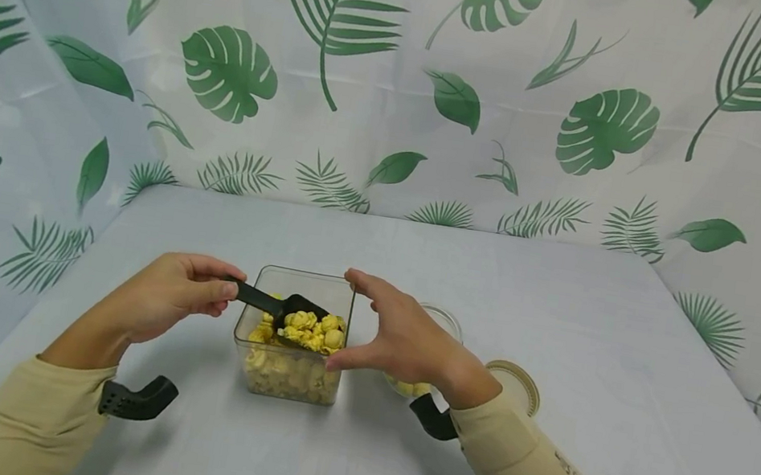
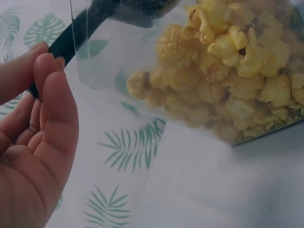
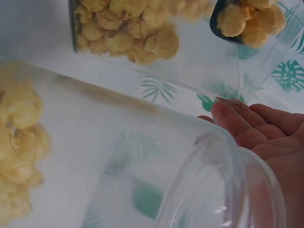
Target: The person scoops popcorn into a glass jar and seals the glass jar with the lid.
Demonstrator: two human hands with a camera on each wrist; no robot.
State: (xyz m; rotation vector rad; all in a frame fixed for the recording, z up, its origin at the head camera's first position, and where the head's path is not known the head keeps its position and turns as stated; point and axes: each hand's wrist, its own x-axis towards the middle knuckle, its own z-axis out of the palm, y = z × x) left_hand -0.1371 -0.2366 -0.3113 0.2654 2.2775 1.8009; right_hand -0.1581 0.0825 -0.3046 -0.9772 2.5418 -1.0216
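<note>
Before me: one table [image 1: 656,406], pale, plain-topped. Standing directly on it, left of my centre: one square container [image 1: 315,287], clear, upright. Item, to its right and apart: one jar [image 1: 447,320], clear, round-mouthed, upright. Item, rightmost, near the jar: one round lid [image 1: 519,384], gold-rimmed.

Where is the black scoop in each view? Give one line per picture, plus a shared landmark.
Head: black scoop below and left of center, handle in the left hand.
Left wrist: scoop at upper left, handle pinched, top cut off by the frame.
Right wrist: scoop at upper right, only its loaded end showing.
Shared landmark: the clear square container holding popcorn.
</note>
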